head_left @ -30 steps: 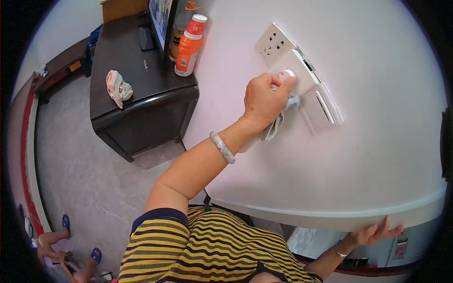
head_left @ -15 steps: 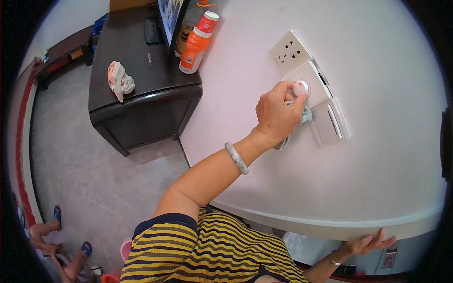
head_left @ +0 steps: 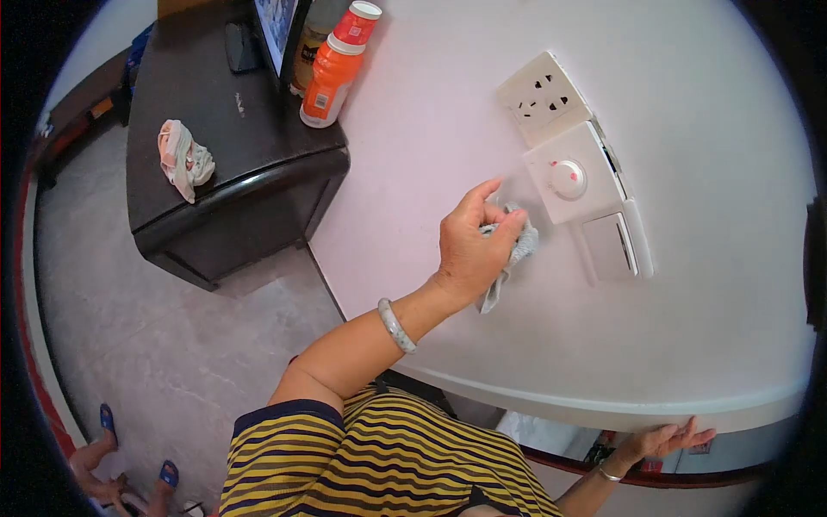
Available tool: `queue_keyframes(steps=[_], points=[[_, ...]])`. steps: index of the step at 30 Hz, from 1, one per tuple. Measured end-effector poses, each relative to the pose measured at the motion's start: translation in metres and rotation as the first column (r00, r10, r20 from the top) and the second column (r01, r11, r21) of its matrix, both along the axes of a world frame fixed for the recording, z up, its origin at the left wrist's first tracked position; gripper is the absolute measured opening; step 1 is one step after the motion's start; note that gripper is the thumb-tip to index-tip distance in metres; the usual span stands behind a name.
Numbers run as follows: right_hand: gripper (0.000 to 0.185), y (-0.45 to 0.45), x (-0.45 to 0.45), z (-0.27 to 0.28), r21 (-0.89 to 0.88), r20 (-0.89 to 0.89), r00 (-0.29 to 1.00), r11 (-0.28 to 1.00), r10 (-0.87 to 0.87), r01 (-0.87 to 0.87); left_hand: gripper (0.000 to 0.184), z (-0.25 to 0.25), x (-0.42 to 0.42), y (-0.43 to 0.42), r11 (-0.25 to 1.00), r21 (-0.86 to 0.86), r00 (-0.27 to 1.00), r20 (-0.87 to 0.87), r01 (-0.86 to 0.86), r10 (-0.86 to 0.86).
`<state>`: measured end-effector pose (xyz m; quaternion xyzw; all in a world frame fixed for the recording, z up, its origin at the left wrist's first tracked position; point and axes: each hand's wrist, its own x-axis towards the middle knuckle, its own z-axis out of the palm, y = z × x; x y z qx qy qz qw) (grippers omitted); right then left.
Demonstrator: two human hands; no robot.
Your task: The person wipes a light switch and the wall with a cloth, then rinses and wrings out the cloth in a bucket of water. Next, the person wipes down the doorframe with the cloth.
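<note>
L hand (head_left: 476,241) is part closed, thumb & curled fingers gripping a bunched grey cloth (head_left: 523,246), index finger lifted off it; one end of cloth hangs below the palm. Cloth is in front of the white wall (head_left: 715,319), just L of & below the round dial (head_left: 568,179); can't tell if it touches the wall. Dial is white w/ red marks, on a square plate, nr the raised finger but apart from it. Socket plate (head_left: 544,99) adjoins at upper L of the dial's plate, switch plate (head_left: 609,247) at lower R. Stone-look bangle (head_left: 397,327) on L wrist, thin silver bracelet (head_left: 610,475) on R. R hand (head_left: 662,441) is open w/ fingers spread, at the wall's lower edge, well apart from cloth; looks to hold nothing, but contact w/ the edge isn't clear. Over L, dark worktop (head_left: 258,138) carries a crumpled pale cloth (head_left: 184,162) nr its front edge, a small black box (head_left: 243,47), a screen (head_left: 278,34) partly cut off by the frame, & an orange bottle (head_left: 332,86) nr the wall w/ a red-and-white container (head_left: 357,26) directly above. Bottom L: another person's feet in blue slippers (head_left: 169,472) on grey floor (head_left: 202,362).
</note>
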<state>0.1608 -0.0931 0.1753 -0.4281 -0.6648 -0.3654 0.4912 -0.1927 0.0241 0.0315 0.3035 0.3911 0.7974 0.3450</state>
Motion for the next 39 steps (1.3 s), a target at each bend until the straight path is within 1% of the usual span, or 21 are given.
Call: queue_keyframes(steps=[2, 5, 8, 11, 14, 17, 20, 23, 26, 28, 29, 30, 31, 32, 33, 35, 36, 37, 38, 39], points=[[0.042, -0.001, 0.007, 0.0, -0.017, 0.002, 1.0, 1.0, -0.01, 0.011, 0.043, -0.01, -0.003, 0.001, 0.998, -0.037, 0.999, 0.024, 0.042, -0.042], [0.043, 0.0, 0.006, -0.001, -0.022, -0.019, 1.0, 0.999, -0.025, 0.024, 0.04, -0.021, -0.004, 0.004, 0.999, -0.032, 0.999, 0.0, 0.039, -0.039], [0.043, -0.001, 0.005, -0.003, -0.029, -0.093, 0.995, 0.999, -0.031, 0.028, 0.038, -0.024, -0.007, 0.005, 0.999, -0.015, 0.999, 0.001, 0.047, -0.047], [0.044, 0.004, 0.014, -0.003, -0.014, -0.11, 0.991, 0.997, 0.069, -0.071, 0.037, -0.024, -0.009, 0.007, 1.0, 0.01, 1.0, -0.024, 0.016, -0.016], [0.044, 0.004, 0.009, -0.004, -0.01, -0.173, 0.982, 0.997, 0.08, -0.083, 0.038, -0.017, -0.009, 0.009, 0.995, 0.088, 0.986, -0.154, -0.046, 0.06], [0.044, 0.0, 0.023, -0.001, -0.043, -0.041, 0.999, 0.999, 0.028, -0.03, 0.042, 0.002, -0.013, 0.009, 0.972, 0.194, 0.947, -0.263, -0.135, 0.184], [0.044, -0.002, 0.016, -0.002, -0.016, 0.002, 0.999, 0.999, -0.046, 0.046, 0.042, 0.019, -0.019, 0.012, 0.961, 0.235, 0.921, -0.322, -0.148, 0.221], [0.045, 0.001, 0.022, 0.002, 0.022, 0.124, 0.989, 0.996, -0.085, 0.083, 0.038, 0.021, -0.016, 0.013, 0.975, 0.187, 0.94, -0.293, -0.12, 0.172], [0.045, 0.0, 0.01, -0.001, 0.004, 0.066, 0.995, 0.997, -0.08, 0.08, 0.033, 0.006, -0.01, 0.02, 0.967, 0.129, 0.954, -0.178, -0.219, 0.24], [0.045, -0.002, 0.017, -0.003, 0.006, 0.064, 0.992, 0.994, -0.106, 0.105, 0.036, 0.005, -0.01, 0.018, 0.985, 0.039, 0.98, 0.115, -0.17, 0.164], [0.045, -0.002, 0.019, -0.004, 0.011, 0.072, 0.992, 0.995, -0.099, 0.099, 0.038, 0.005, -0.01, 0.017, 0.99, 0.0, 0.955, 0.263, -0.139, 0.134], [0.046, -0.002, 0.021, -0.005, 0.016, 0.079, 0.993, 0.996, -0.093, 0.092, 0.04, -0.002, -0.006, 0.023, 0.964, 0.049, 0.958, 0.135, -0.26, 0.252], [0.046, 0.0, 0.021, -0.005, 0.029, 0.097, 0.993, 0.997, -0.067, 0.065, 0.042, -0.014, 0.003, 0.037, 0.92, 0.114, 0.927, 0.016, -0.374, 0.375], [0.046, 0.003, 0.02, -0.004, 0.041, 0.119, 0.992, 0.999, -0.04, 0.035, 0.043, -0.023, 0.012, 0.048, 0.861, 0.186, 0.864, -0.091, -0.474, 0.495], [0.045, 0.005, 0.018, -0.004, 0.05, 0.093, 0.995, 0.999, -0.018, 0.014, 0.049, -0.027, 0.02, 0.047, 0.859, 0.196, 0.807, -0.295, -0.473, 0.512], [0.043, 0.007, 0.016, -0.006, 0.071, 0.046, 0.999, 0.997, 0.019, -0.022, 0.05, -0.035, 0.027, 0.041, 0.87, 0.254, 0.779, -0.39, -0.422, 0.491], [0.043, 0.006, 0.017, -0.006, 0.073, 0.061, 0.998, 0.997, 0.006, -0.011, 0.051, -0.038, 0.031, 0.038, 0.878, 0.278, 0.764, -0.434, -0.391, 0.478], [0.043, 0.006, 0.017, -0.005, 0.073, 0.077, 0.997, 0.997, -0.007, 0.002, 0.053, -0.041, 0.035, 0.034, 0.898, 0.25, 0.77, -0.464, -0.361, 0.438], [0.043, 0.005, 0.017, -0.004, 0.072, 0.095, 0.995, 0.997, -0.021, 0.014, 0.053, -0.047, 0.041, 0.027, 0.904, 0.279, 0.769, -0.479, -0.324, 0.423], [0.043, 0.003, 0.02, -0.002, 0.114, 0.251, 0.956, 0.985, -0.151, 0.126, 0.052, -0.053, 0.048, 0.017, 0.908, 0.307, 0.767, -0.495, -0.287, 0.409]])
